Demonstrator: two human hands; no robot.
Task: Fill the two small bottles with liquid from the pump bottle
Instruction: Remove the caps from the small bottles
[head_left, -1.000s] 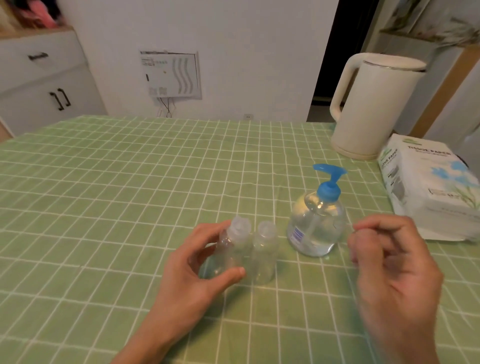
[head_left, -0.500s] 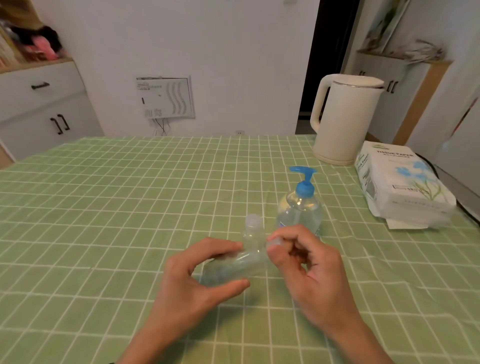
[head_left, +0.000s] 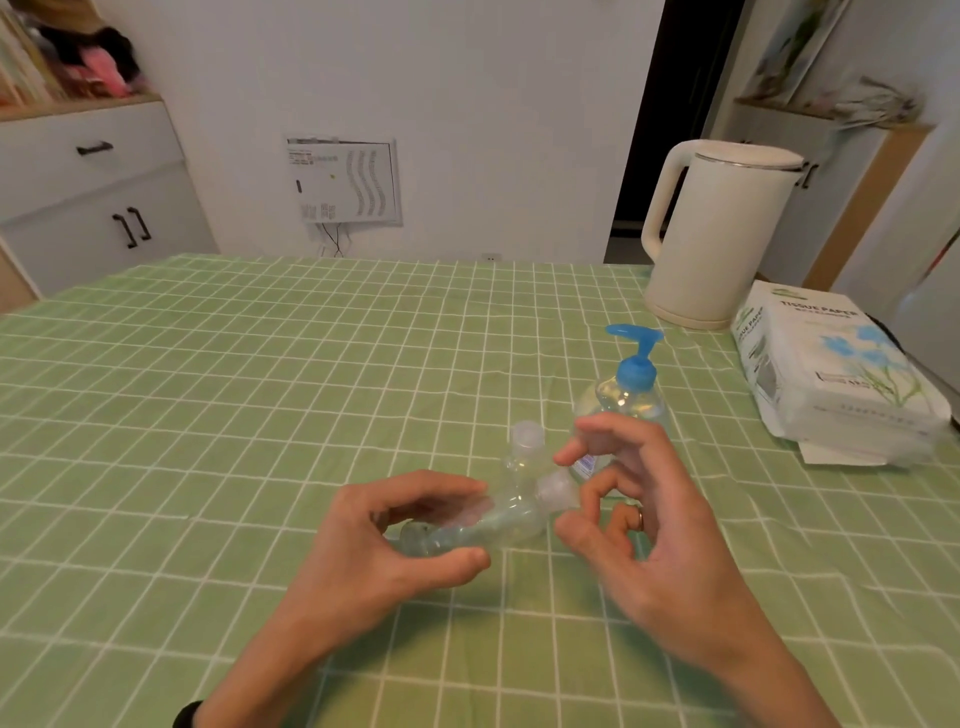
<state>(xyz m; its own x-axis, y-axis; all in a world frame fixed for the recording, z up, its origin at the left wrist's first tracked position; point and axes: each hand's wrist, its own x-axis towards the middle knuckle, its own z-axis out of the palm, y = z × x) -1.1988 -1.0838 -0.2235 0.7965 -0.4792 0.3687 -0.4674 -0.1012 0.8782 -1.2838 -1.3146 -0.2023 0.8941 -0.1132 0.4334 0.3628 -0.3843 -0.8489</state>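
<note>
My left hand grips a small clear bottle that lies tilted on its side above the table, with its cap pointing right. My right hand curls its thumb and fingers round that cap, the index finger lifted above it. The second small bottle stands upright with its cap on, just behind the held one. The clear pump bottle with a blue pump head stands farther back on the right, partly hidden by my right fingers.
All of this is on a table under a green checked cloth. A cream kettle stands at the back right, with a pack of tissue paper beside it near the right edge. Cabinets and a wall lie beyond the table.
My left hand has lifted one small bottle and tipped it onto its side. My right hand came in from the right to the cap, and its fingers have since spread a little.
</note>
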